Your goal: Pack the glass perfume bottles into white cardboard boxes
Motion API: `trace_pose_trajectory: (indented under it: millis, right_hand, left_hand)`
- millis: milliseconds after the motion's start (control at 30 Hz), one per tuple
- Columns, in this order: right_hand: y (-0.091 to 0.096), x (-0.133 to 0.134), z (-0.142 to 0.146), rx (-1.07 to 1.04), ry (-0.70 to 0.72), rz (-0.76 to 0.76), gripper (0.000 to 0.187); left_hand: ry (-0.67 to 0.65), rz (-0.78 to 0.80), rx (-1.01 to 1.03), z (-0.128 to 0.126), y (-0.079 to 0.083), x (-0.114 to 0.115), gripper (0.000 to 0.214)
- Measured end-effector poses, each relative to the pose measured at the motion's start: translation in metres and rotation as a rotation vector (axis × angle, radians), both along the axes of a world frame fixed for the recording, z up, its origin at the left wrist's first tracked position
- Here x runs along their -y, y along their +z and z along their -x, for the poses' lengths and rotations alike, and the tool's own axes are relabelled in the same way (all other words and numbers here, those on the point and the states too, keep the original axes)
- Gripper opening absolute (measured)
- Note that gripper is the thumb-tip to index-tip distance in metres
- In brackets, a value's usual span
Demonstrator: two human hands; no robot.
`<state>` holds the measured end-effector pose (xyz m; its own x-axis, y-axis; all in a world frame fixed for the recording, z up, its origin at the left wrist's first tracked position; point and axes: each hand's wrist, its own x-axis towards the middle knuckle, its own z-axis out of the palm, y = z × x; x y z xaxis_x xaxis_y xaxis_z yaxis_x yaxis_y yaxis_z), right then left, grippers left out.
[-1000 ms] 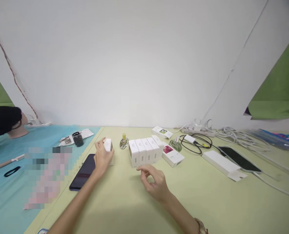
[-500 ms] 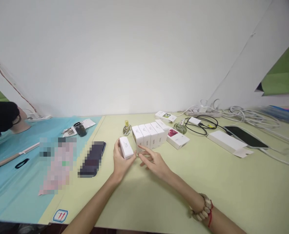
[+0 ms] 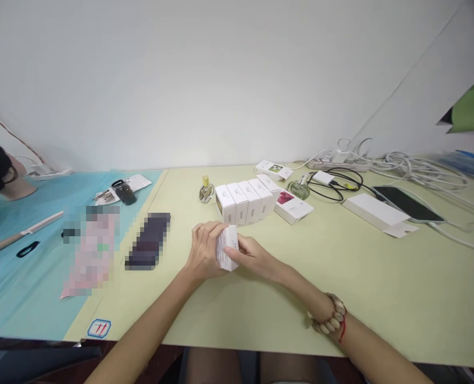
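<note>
Between my two hands is a small white box [image 3: 228,250], tilted so that its printed sides show. My left hand [image 3: 205,250] wraps round its left and far side, with fingers curled over it. My right hand [image 3: 257,258] grips it from the right, thumb pressed on the near face; its other fingers are partly hidden behind the box. Just beyond my hands stands a row of several matching white boxes [image 3: 243,205], close together. A small glass bottle with a gold cap [image 3: 206,191] stands left of the row.
At right lie a white box with a pink picture [image 3: 295,207], a green glass bottle [image 3: 299,188], black cable [image 3: 343,184], a long white box [image 3: 375,213] and a tablet [image 3: 409,204]. A blurred dark rectangle [image 3: 149,241] and blue sheet [image 3: 24,288] are at left.
My left hand has brought the white box right and turned it. My right hand, apart from it before, now grips it too. The view has tilted down.
</note>
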<state>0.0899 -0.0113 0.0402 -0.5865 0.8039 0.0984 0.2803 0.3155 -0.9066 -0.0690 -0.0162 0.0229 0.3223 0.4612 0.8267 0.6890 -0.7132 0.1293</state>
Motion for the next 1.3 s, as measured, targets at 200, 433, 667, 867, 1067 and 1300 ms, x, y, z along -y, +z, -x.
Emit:
trace_pose_trajectory:
  millis: [200, 433, 667, 867, 1067, 1300]
  right_hand:
    - [0.006, 0.006, 0.002, 0.093, -0.166, -0.117, 0.031]
    - [0.010, -0.003, -0.003, 0.053, -0.257, -0.019, 0.044]
    - [0.017, -0.001, -0.002, 0.014, -0.198, -0.011, 0.040]
    - [0.007, 0.001, 0.001, 0.188, -0.314, -0.244, 0.034]
    - [0.006, 0.000, -0.006, 0.170, -0.401, -0.379, 0.032]
    - [0.011, 0.005, -0.008, 0.194, -0.181, -0.838, 0.026]
  left_hand:
    - [0.095, 0.064, 0.078, -0.004, 0.000, 0.000, 0.066]
    - [0.088, 0.137, 0.144, 0.000, 0.003, -0.004, 0.072]
    - [0.061, 0.070, 0.063, -0.003, -0.001, -0.003, 0.061]
    - [0.076, 0.072, 0.019, -0.005, -0.004, -0.006, 0.054]
    - [0.092, 0.076, 0.117, -0.001, -0.004, -0.005, 0.070]
    - [0.028, 0.097, 0.176, 0.005, -0.005, -0.007, 0.074]
